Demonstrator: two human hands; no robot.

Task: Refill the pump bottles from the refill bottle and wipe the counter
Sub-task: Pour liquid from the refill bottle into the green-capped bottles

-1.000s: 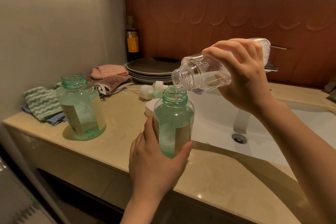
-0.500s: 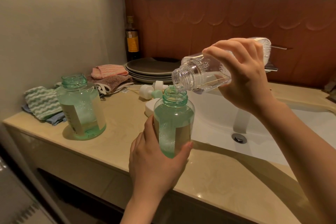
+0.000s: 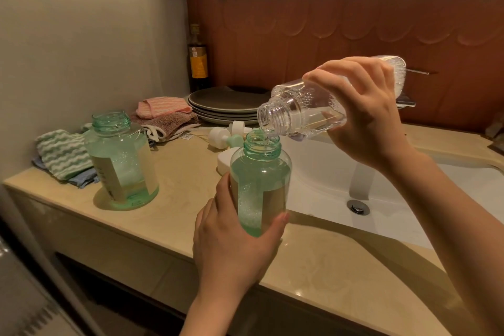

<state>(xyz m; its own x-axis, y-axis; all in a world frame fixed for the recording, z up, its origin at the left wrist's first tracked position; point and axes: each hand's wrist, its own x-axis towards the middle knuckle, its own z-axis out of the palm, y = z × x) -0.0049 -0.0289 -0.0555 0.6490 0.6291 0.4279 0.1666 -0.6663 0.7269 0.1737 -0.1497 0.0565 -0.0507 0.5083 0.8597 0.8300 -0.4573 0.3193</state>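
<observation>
My left hand [image 3: 231, 248] grips an uncapped green pump bottle [image 3: 260, 180] upright at the counter's front edge. My right hand [image 3: 362, 112] holds the clear refill bottle [image 3: 302, 110] tipped almost flat, its mouth just over the green bottle's neck, and a thin stream of clear liquid runs in. A second open green bottle [image 3: 121, 159] stands alone on the beige counter [image 3: 177, 199] to the left. Two white pump heads [image 3: 225, 135] lie behind the held bottle.
Folded cloths lie at the back left: a green striped one [image 3: 61, 155], and pink [image 3: 162, 106] over brown. A stack of grey plates [image 3: 226, 105] and a dark bottle [image 3: 198, 63] stand by the wall. The white sink basin [image 3: 381, 199] fills the right side.
Almost nothing has shifted. The refill bottle stays tipped and the liquid keeps running into the green bottle; both hands hold their places.
</observation>
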